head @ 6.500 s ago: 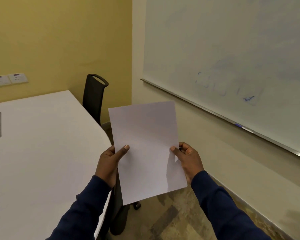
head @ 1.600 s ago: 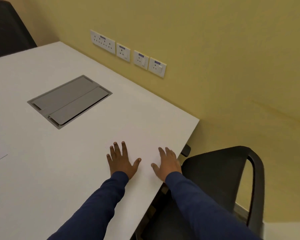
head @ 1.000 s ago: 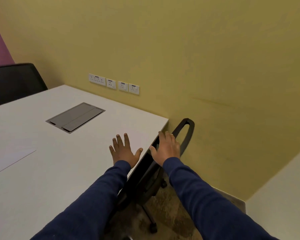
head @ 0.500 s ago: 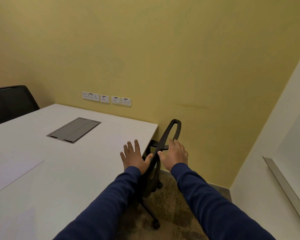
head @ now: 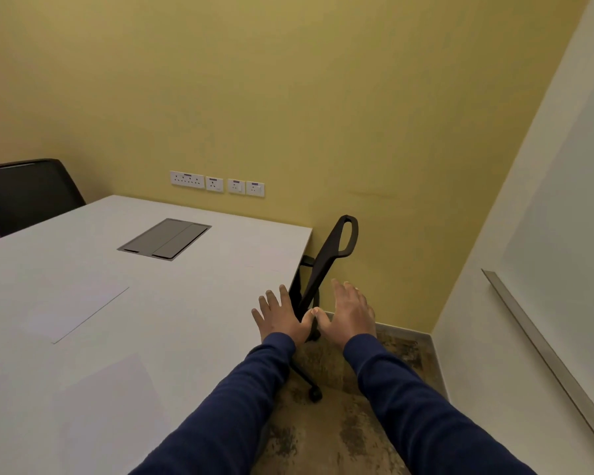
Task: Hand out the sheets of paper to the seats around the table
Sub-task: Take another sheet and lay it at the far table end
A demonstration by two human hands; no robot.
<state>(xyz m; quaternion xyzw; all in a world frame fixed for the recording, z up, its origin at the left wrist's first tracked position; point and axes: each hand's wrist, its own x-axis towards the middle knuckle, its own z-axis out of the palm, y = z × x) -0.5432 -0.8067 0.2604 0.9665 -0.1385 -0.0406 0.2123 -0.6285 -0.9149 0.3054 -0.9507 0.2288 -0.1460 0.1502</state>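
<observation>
Two sheets of paper show on the white table (head: 192,303): one sheet (head: 72,306) lies flat at the left, and a second sheet (head: 110,409) lies nearer the camera; its edges are faint against the top. Such paper is light, limp and thin, likely to slide on this smooth surface, so I judge it best lifted by a corner or edge and carried with both hands to keep it from bending. Behind, a black chair (head: 28,192) stands at the far left side, and a grey cable hatch (head: 165,238) sits flush in the tabletop. Wall sockets (head: 216,184) line the yellow wall. The left hand (head: 280,318) is spread flat and empty over the table's right edge; the right hand (head: 348,313) is likewise spread and empty, off the table, near a tilted black chair (head: 330,258). A whiteboard (head: 563,207) hangs on the right wall above patterned carpet.
</observation>
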